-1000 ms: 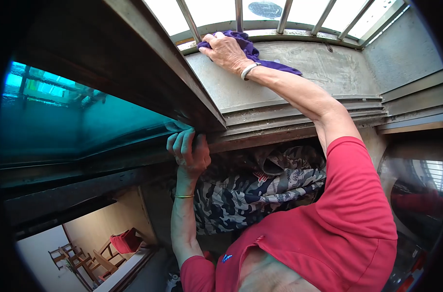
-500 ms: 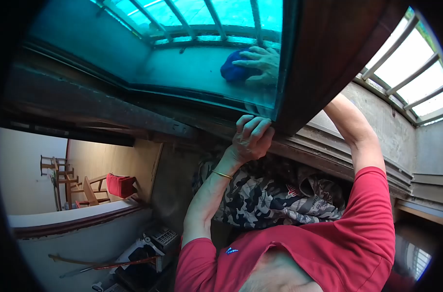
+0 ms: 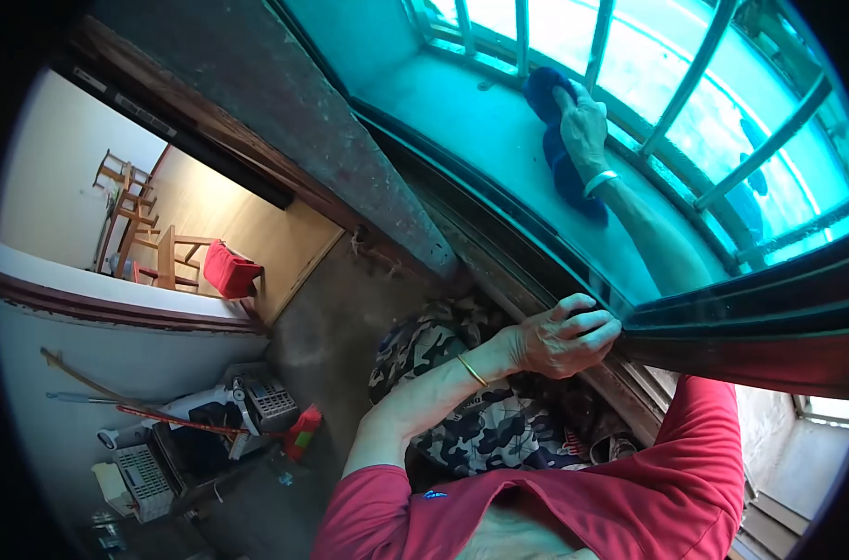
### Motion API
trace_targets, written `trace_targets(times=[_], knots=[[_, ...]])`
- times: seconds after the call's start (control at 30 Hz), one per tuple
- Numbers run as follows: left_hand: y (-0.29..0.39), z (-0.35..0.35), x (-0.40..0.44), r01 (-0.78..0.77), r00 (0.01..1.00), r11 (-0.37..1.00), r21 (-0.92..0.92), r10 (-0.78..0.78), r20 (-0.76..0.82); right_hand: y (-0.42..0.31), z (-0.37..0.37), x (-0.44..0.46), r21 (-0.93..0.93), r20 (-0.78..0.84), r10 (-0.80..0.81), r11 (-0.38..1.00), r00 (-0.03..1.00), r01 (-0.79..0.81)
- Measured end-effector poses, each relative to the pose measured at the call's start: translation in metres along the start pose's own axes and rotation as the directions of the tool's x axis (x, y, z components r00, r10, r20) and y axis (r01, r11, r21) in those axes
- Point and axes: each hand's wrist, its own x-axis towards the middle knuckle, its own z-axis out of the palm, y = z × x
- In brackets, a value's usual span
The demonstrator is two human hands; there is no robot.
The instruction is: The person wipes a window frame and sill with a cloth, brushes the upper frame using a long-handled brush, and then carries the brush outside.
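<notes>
Through the teal glass pane [image 3: 499,140], my right hand [image 3: 583,126], with a pale bracelet at the wrist, holds the cloth [image 3: 564,168], which looks dark blue there. It presses the cloth on the outer ledge at the foot of the metal bars [image 3: 522,37]. My left hand [image 3: 569,336], below a gold bangle, has its fingers curled over the window frame [image 3: 742,341] at the pane's lower corner. Some of its fingertips are hidden. Below this hand lies camouflage fabric [image 3: 490,429].
A grey beam [image 3: 285,121] crosses at the upper left. Beyond an opening are wooden chairs [image 3: 168,257] and a red bag [image 3: 230,271]. At the lower left are baskets [image 3: 145,481], a long stick [image 3: 79,369] and a red and green item [image 3: 301,432].
The view has swung left. My right hand and the cloth, first seen directly, now show through the glass. My left hand, still on the frame, and the pane sit farther right in view.
</notes>
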Motion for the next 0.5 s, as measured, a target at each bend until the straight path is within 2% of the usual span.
trace_targets(times=[0.03, 0.07, 0.1, 0.13, 0.17, 0.23, 0.27, 0.33, 0.37, 0.4, 0.47, 0.5], knots=[[0.0, 0.0, -0.002, -0.002, 1.0, 1.0, 0.001, 0.002, 0.009, 0.016, 0.02, 0.011, 0.389, 0.025, -0.123, 0.915, 0.992, 0.103], [0.001, 0.001, -0.002, 0.009, 1.0, 1.0, -0.001, -0.009, 0.008, 0.02, 0.025, 0.009, 0.386, 0.036, -0.119, 0.918, 0.992, 0.096], [0.001, 0.002, -0.003, 0.01, 1.0, 1.0, -0.004, -0.01, 0.008, 0.015, 0.028, 0.005, 0.268, 0.184, -0.398, 0.9, 0.899, 0.344], [0.001, 0.002, -0.003, 0.009, 1.0, 1.0, -0.007, -0.009, 0.008, 0.009, 0.031, 0.001, 0.19, 0.353, -0.609, 0.79, 0.71, 0.583], [0.001, 0.001, -0.004, 0.016, 1.0, 1.0, -0.011, -0.016, 0.01, 0.005, 0.031, -0.006, 0.191, 0.359, -0.604, 0.794, 0.711, 0.578], [0.0, 0.003, -0.004, 0.009, 1.0, 1.0, -0.013, -0.009, 0.005, -0.001, 0.022, -0.022, -0.034, 0.329, -0.74, 0.612, 0.587, 0.79], [0.0, 0.003, -0.004, 0.006, 1.0, 1.0, -0.006, -0.006, 0.007, 0.001, 0.008, -0.032, -0.037, 0.334, -0.732, 0.619, 0.593, 0.785], [0.0, 0.0, 0.0, 0.013, 1.0, 1.0, 0.019, -0.013, -0.016, 0.0, -0.039, -0.057, 0.025, 0.539, -0.697, 0.574, 0.472, 0.818], [0.001, 0.0, -0.001, 0.017, 1.0, 1.0, 0.019, -0.017, -0.014, 0.009, -0.06, -0.068, 0.09, 0.484, -0.749, 0.557, 0.453, 0.825], [0.001, 0.0, -0.001, 0.016, 1.0, 1.0, 0.024, -0.015, -0.018, 0.021, -0.084, -0.077, 0.077, 0.495, -0.738, 0.563, 0.459, 0.823], [0.001, -0.004, 0.0, -0.002, 1.0, 1.0, 0.012, 0.002, -0.001, 0.038, -0.136, -0.099, -0.029, 0.629, -0.564, 0.67, 0.535, 0.741], [0.001, -0.004, 0.001, -0.005, 1.0, 1.0, 0.005, 0.005, -0.006, 0.045, -0.166, -0.109, -0.073, 0.643, -0.503, 0.711, 0.578, 0.7]])
